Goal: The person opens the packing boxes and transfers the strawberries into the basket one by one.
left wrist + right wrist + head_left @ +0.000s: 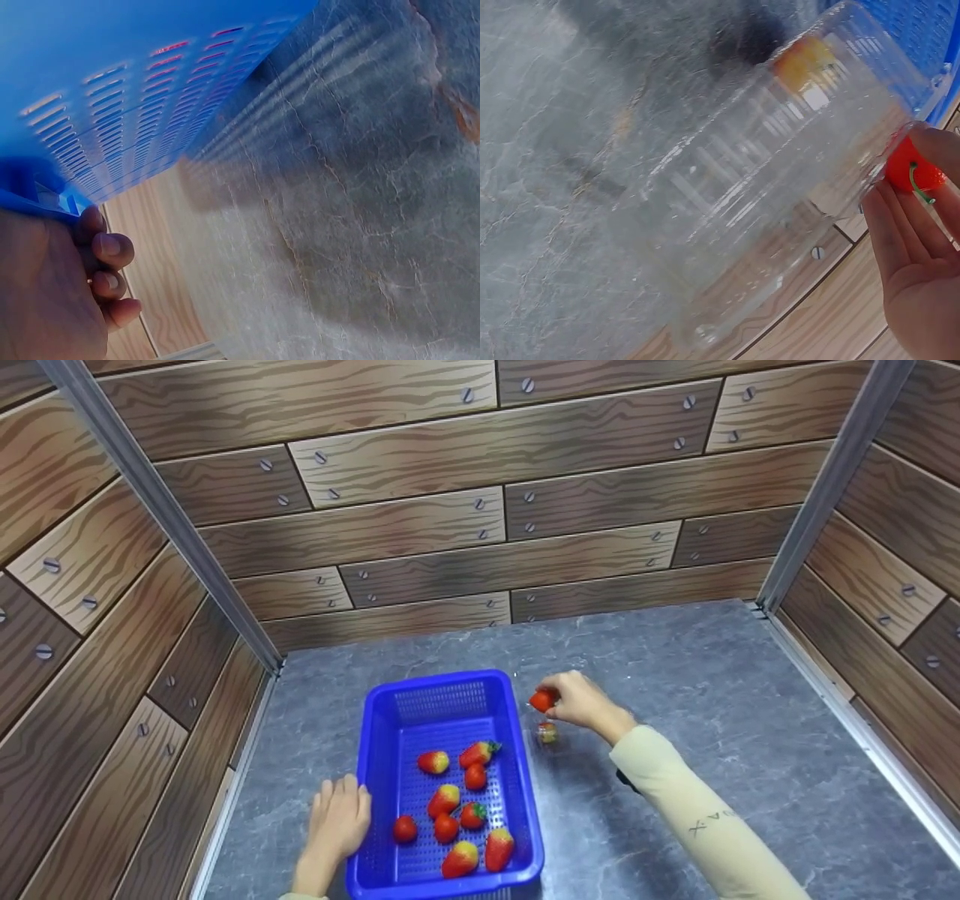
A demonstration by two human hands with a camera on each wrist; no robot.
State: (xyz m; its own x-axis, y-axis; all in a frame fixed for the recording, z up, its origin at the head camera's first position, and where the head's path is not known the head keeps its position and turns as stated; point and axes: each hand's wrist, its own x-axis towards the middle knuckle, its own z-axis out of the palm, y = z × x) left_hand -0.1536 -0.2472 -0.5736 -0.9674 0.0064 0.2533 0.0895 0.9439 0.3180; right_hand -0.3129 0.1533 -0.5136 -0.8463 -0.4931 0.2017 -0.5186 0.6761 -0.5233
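In the head view, my right hand (581, 705) pinches a red cherry (542, 700) just right of the blue basket (437, 681). A green stem shows on this cherry in the right wrist view. Close by its fingers lies a clear plastic container (727, 187), with a red-and-yellow strawberry (548, 733) seen through its wall. My left hand (339, 815) is at the basket's left rim, fingers curled at the edge; its thumb is hidden in the left wrist view. Several strawberries (460, 859) and round red fruits (405, 829) lie inside the basket.
A grey marbled tabletop (675, 660) carries everything. Wood-patterned panels (420, 525) enclose the back, left and right sides, joined by metal corner strips (817, 487). Perforated basket walls stand between the two hands.
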